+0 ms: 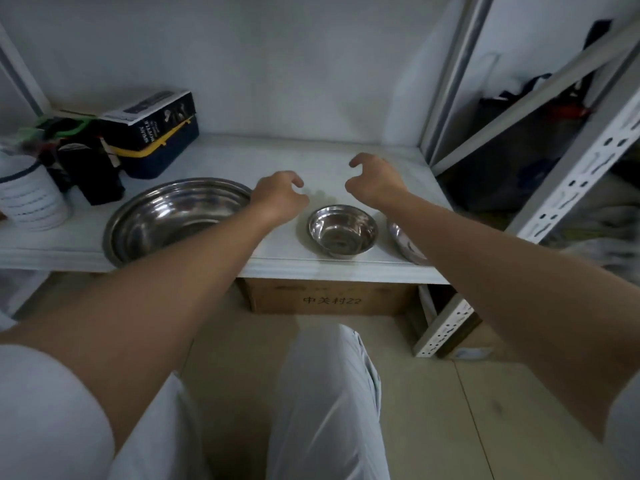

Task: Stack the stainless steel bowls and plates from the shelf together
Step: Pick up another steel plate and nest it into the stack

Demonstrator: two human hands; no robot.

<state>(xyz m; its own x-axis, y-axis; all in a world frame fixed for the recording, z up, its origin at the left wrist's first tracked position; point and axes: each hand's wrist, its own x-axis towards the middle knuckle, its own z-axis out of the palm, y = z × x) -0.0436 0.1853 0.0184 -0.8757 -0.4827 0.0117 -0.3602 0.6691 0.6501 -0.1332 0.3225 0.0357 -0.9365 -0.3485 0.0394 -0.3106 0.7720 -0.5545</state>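
Nearest, a cardboard box (pixel 329 299) sits under the shelf (pixel 346 268). On the shelf's front edge, the small steel bowl (pixel 342 231) lies just short of both grips, between the two forearms. The large steel bowl (pixel 176 220) rests beside the left hand (pixel 278 195), partly under its wrist; a steel plate (pixel 405 244) shows partly under the right forearm. Each grip is empty, fingers curled and loosely apart, the right hand (pixel 375 181) slightly farther in. Beyond the left grip stand a white canister (pixel 31 199) and a dark box (pixel 152 123).
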